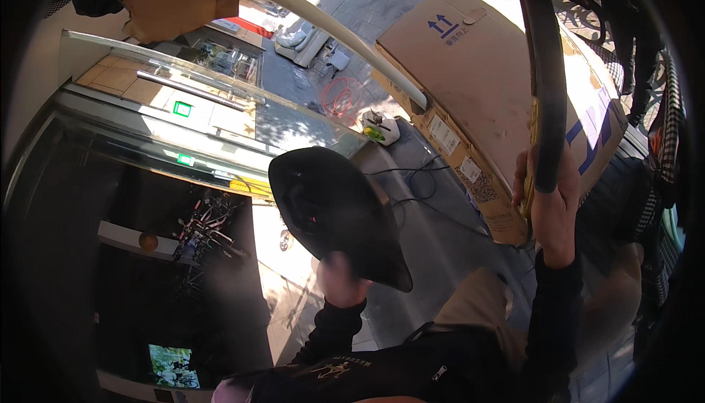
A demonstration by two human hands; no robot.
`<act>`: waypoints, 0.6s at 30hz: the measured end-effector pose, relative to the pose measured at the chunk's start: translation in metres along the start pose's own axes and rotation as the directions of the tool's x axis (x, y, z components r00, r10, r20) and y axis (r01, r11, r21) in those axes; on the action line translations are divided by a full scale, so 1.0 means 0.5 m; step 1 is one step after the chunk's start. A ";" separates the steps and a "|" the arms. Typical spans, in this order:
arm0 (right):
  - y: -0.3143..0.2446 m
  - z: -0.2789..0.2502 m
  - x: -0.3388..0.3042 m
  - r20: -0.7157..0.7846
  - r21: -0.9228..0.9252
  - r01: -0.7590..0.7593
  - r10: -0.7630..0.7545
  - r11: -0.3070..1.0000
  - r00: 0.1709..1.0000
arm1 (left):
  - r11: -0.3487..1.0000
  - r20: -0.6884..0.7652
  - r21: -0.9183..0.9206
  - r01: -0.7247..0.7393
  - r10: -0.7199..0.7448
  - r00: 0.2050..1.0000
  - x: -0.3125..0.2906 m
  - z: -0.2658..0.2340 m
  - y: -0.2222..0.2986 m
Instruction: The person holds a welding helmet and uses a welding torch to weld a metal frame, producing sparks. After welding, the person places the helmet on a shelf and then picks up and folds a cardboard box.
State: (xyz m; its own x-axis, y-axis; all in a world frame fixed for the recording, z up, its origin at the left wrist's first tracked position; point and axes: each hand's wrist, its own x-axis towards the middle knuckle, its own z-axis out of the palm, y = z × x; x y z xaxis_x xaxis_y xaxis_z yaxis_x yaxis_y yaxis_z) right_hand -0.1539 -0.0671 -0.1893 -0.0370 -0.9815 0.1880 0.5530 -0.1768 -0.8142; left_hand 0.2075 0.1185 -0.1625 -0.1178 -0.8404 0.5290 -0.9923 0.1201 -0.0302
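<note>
Black seat (pixel 327 208) looks firm, likely best held at the edge by left hand (pixel 342 282) (blurred, grip unclear); right hand (pixel 558 216) clasps bar (pixel 545 73).

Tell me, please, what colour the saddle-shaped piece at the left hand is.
The saddle-shaped piece is black; the head view shows it best.
</note>
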 end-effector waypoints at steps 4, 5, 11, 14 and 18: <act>0.029 -0.022 0.027 0.007 -0.014 -0.009 0.009 1.000 1.000 | 0.995 0.127 0.096 0.035 -0.047 0.991 0.007 -0.006 0.034; 0.030 -0.027 0.034 0.011 -0.006 -0.013 0.013 1.000 1.000 | 0.995 0.159 0.085 0.060 -0.073 0.985 0.017 -0.005 0.047; 0.054 -0.030 0.070 0.070 -0.021 0.006 -0.005 1.000 0.998 | 0.787 0.230 -0.413 0.459 -0.397 0.888 0.100 -0.023 0.145; 0.072 0.000 0.078 0.108 0.055 -0.041 0.035 0.998 0.994 | 0.198 0.232 -0.880 0.432 -0.614 0.754 0.145 -0.030 0.207; 0.074 0.064 0.075 0.171 0.133 -0.116 0.092 0.984 0.981 | 0.445 0.056 -0.805 0.393 -0.603 0.796 0.205 -0.071 0.247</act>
State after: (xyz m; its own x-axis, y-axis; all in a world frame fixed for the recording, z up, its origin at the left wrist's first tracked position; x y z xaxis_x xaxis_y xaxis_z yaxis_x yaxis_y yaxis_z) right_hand -0.1082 -0.1082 -0.1951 0.1571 -0.9664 0.2035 0.6593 -0.0508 -0.7502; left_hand 0.0744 0.0660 -0.0822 0.5022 -0.7710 0.3917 -0.4570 0.1479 0.8771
